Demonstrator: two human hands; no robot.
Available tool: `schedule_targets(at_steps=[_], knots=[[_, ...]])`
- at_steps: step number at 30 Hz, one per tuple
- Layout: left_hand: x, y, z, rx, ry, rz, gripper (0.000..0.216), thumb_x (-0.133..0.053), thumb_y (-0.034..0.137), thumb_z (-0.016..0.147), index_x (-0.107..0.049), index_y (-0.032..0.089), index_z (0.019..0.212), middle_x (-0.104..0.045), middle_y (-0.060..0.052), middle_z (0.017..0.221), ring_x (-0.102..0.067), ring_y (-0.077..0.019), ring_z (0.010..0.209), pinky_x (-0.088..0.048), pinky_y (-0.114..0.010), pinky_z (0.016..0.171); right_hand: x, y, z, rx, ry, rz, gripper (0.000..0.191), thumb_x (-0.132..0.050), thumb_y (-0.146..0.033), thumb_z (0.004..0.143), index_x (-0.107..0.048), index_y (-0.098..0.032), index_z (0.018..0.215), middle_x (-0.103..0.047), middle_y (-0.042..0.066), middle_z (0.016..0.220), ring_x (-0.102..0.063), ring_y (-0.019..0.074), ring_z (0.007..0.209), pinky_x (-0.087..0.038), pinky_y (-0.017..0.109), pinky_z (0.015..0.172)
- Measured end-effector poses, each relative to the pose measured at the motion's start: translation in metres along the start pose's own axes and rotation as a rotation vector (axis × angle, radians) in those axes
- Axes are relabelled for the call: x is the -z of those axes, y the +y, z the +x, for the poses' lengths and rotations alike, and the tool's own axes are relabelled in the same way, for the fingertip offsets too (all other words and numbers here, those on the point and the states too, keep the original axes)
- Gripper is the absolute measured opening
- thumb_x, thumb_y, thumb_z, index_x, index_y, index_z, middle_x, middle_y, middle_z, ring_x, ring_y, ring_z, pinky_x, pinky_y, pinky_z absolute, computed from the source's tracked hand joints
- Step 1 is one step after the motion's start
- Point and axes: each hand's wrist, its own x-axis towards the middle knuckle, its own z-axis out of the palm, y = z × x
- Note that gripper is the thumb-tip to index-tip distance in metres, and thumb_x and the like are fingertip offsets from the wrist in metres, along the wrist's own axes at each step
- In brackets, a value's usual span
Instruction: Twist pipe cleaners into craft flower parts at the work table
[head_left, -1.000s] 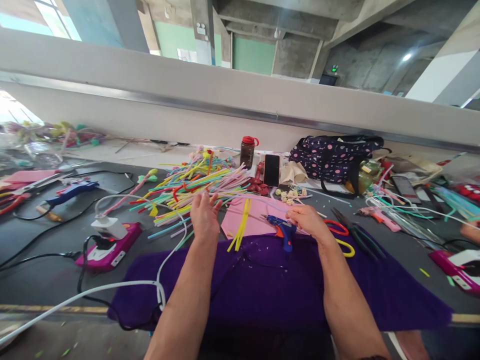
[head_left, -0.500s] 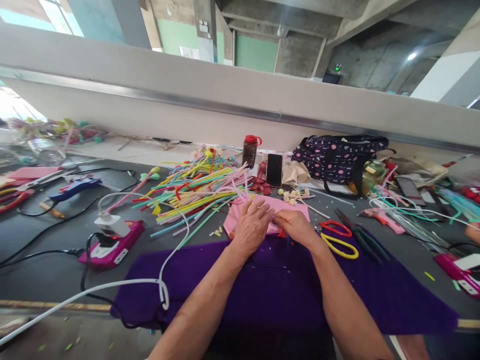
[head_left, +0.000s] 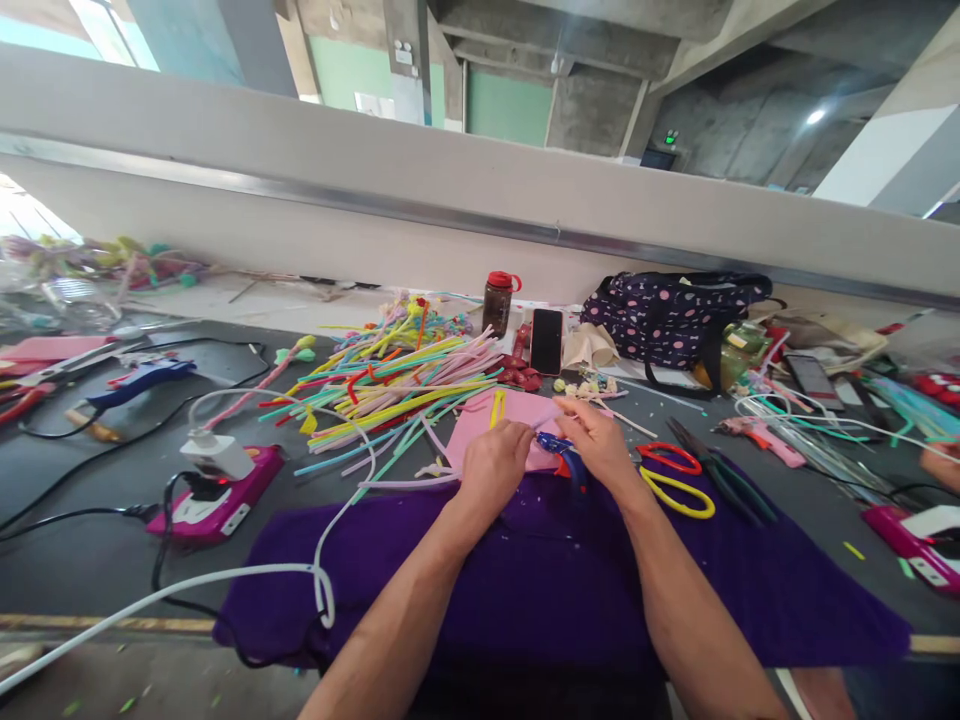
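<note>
Over a pink mat [head_left: 465,425], my left hand [head_left: 493,460] is closed around pale lilac pipe cleaners [head_left: 411,485], whose ends stick out to its left. My right hand [head_left: 598,445] pinches the other end of the lilac stems, so they span the small gap between both hands. Just below that gap lies a blue tool with a red part, perhaps a glue gun [head_left: 559,445], partly hidden by my right hand. A folded yellow pipe cleaner [head_left: 497,408] rests on the mat above my left hand.
A heap of coloured pipe cleaners [head_left: 405,390] lies left of the mat. Scissors [head_left: 675,490] and dark pliers [head_left: 731,480] lie to the right. Behind stand a bottle [head_left: 497,305], phone [head_left: 546,340] and bag [head_left: 667,320]. A power strip [head_left: 225,500] and cables lie left.
My left hand has turned and closed on lilac pipe cleaners, which now point left instead of up. My right hand has lifted slightly, and the blue tool is uncovered.
</note>
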Motion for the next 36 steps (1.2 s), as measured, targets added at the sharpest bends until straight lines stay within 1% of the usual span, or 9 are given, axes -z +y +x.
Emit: schedule_targets(at_steps=[5, 7, 14, 19, 22, 27, 31, 33, 36], knots=[[0.030, 0.019, 0.000, 0.400, -0.309, -1.013, 0.032, -0.050, 0.044, 0.076, -0.061, 0.014, 0.083, -0.043, 0.005, 0.052, -0.027, -0.0029, 0.032, -0.019, -0.018, 0.031, 0.003, -0.008, -0.001, -0.147, 0.049, 0.498, 0.039, -0.039, -0.041, 0.085, -0.052, -0.019, 0.116, -0.060, 0.009, 0.102, -0.060, 0.0158, 0.074, -0.043, 0.023, 0.051], [0.036, 0.025, -0.001, 0.453, -0.301, -1.203, 0.031, -0.055, 0.042, 0.072, -0.060, 0.014, 0.083, -0.043, 0.006, 0.052, -0.025, -0.0019, 0.031, -0.015, -0.016, 0.029, 0.003, -0.012, -0.002, -0.153, -0.001, 0.593, 0.038, -0.039, -0.041, 0.085, -0.056, -0.017, 0.110, -0.061, 0.010, 0.098, -0.060, 0.0151, 0.072, -0.042, 0.022, 0.050], [0.031, 0.027, -0.008, 0.121, 0.200, -0.770, 0.020, -0.055, 0.031, 0.076, -0.066, 0.018, 0.086, -0.055, 0.001, 0.061, -0.045, -0.0056, 0.045, -0.035, -0.017, 0.042, -0.006, -0.015, -0.004, -0.204, -0.091, 0.555, 0.037, -0.043, -0.041, 0.083, -0.057, -0.015, 0.106, -0.062, 0.009, 0.092, -0.058, 0.0129, 0.066, -0.040, 0.021, 0.049], [0.058, 0.021, -0.007, 0.196, 0.306, -0.904, 0.017, -0.054, 0.027, 0.078, -0.065, 0.014, 0.080, -0.050, 0.002, 0.057, -0.034, -0.0016, 0.036, -0.024, -0.014, 0.033, -0.023, -0.014, -0.010, -0.134, -0.240, 0.304, 0.031, -0.042, -0.036, 0.085, -0.060, -0.017, 0.102, -0.063, 0.006, 0.087, -0.058, 0.0125, 0.066, -0.042, 0.022, 0.055], [0.084, 0.026, -0.011, 0.281, 0.255, -1.189, 0.014, -0.055, 0.024, 0.076, -0.064, 0.014, 0.080, -0.046, 0.003, 0.053, -0.028, 0.0005, 0.031, -0.017, -0.012, 0.028, -0.035, -0.021, -0.015, 0.103, -0.307, 0.053, 0.026, -0.042, -0.029, 0.086, -0.061, -0.020, 0.101, -0.064, 0.005, 0.092, -0.058, 0.0144, 0.081, -0.042, 0.028, 0.073], [0.101, 0.044, -0.020, 0.329, -0.146, -1.704, 0.010, -0.054, 0.021, 0.076, -0.061, 0.015, 0.076, -0.035, 0.007, 0.051, -0.010, 0.0041, 0.027, -0.009, -0.008, 0.021, -0.054, -0.031, -0.022, 0.429, -0.459, -0.249, 0.024, -0.045, -0.027, 0.085, -0.059, -0.020, 0.104, -0.060, 0.007, 0.108, -0.051, 0.0179, 0.101, -0.035, 0.034, 0.089], [0.079, 0.035, -0.009, 0.375, -0.237, -1.729, 0.011, -0.051, 0.020, 0.079, -0.059, 0.012, 0.080, -0.038, 0.006, 0.054, -0.016, 0.0042, 0.028, -0.016, -0.006, 0.022, -0.054, -0.027, -0.022, 0.402, -0.510, -0.317, 0.019, -0.044, -0.023, 0.086, -0.061, -0.018, 0.092, -0.064, 0.006, 0.092, -0.055, 0.0172, 0.091, -0.038, 0.031, 0.084], [0.061, 0.022, 0.000, 0.424, -0.189, -1.650, 0.012, -0.049, 0.019, 0.080, -0.059, 0.012, 0.084, -0.042, 0.005, 0.057, -0.023, 0.0035, 0.029, -0.019, -0.006, 0.023, -0.047, -0.022, -0.019, 0.327, -0.410, -0.273, 0.021, -0.042, -0.021, 0.086, -0.060, -0.019, 0.096, -0.063, 0.006, 0.094, -0.055, 0.0170, 0.091, -0.039, 0.031, 0.083], [0.045, 0.008, 0.006, 0.533, -0.304, -1.650, 0.015, -0.044, 0.017, 0.083, -0.057, 0.010, 0.085, -0.040, 0.005, 0.056, -0.024, 0.0035, 0.029, -0.018, -0.005, 0.022, -0.031, -0.015, -0.013, 0.131, -0.202, -0.109, 0.024, -0.039, -0.023, 0.087, -0.058, -0.020, 0.102, -0.063, 0.005, 0.094, -0.057, 0.0154, 0.085, -0.042, 0.028, 0.076]])
